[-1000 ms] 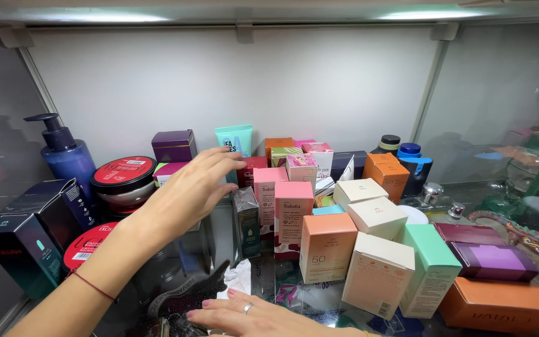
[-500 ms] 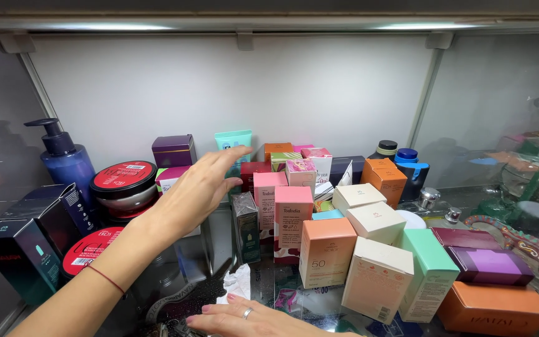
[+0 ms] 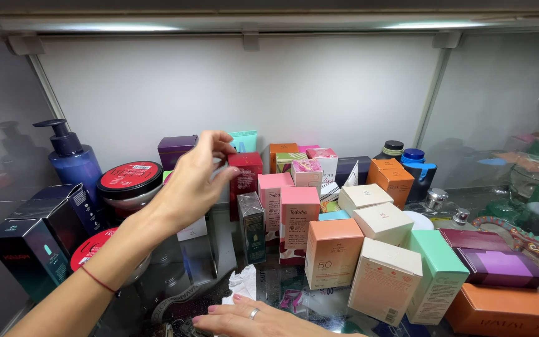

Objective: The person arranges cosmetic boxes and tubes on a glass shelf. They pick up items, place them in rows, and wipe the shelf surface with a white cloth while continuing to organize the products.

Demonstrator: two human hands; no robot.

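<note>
Red carton [image 3: 245,176] stands upright just right of the left hand [image 3: 193,181], whose loosely curled fingers seem barely off it. Right hand [image 3: 254,319] lies flat, empty, below. Pinch the carton's sides squarely; neighbours crowd close.

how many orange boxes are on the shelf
5: one at the back by the teal tube, one right of centre, one peach in front, a paler one behind pink boxes, one flat at bottom right. Others may be hidden.
</note>
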